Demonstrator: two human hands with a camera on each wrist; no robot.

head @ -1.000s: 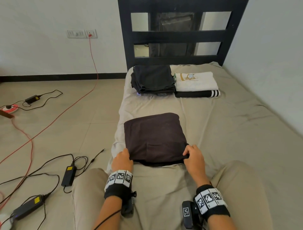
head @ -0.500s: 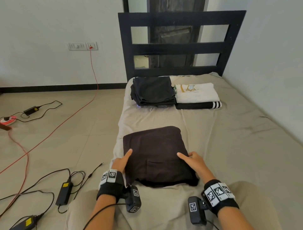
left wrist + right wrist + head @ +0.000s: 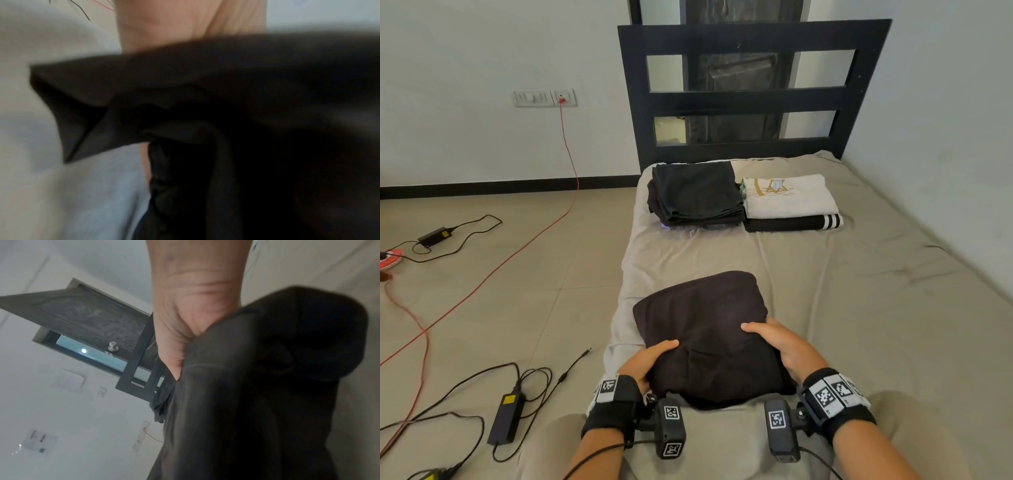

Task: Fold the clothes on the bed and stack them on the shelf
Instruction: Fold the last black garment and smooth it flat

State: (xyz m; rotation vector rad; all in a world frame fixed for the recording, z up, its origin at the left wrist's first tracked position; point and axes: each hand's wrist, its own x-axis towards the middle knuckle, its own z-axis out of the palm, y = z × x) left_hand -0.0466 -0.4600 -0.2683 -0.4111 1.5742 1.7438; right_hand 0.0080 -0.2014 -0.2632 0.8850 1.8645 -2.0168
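A folded dark brown garment [image 3: 705, 329] is raised off the beige bed [image 3: 859, 291] at its near end. My left hand [image 3: 650, 359] grips its near-left edge, thumb on top and fingers underneath. My right hand [image 3: 777, 342] grips its near-right side the same way. In the left wrist view the dark cloth [image 3: 226, 113] fills the frame, blurred, below my palm. In the right wrist view the dark cloth [image 3: 257, 386] hangs under my hand [image 3: 185, 337]. At the head of the bed lie a folded black stack [image 3: 695, 193] and a white printed shirt [image 3: 787, 197] on a black striped garment [image 3: 794, 222].
A black slatted headboard [image 3: 750, 99] stands at the far end, with a wall along the bed's right side. On the tiled floor to the left run a red cord [image 3: 482, 274], black cables and power adapters [image 3: 505, 419]. My knees in beige trousers [image 3: 722, 445] are at the bottom.
My hands went from flat on the garment to gripping its sides, thumbs on top. The garment has lifted off the sheet and bulged, and the head view has tilted up.
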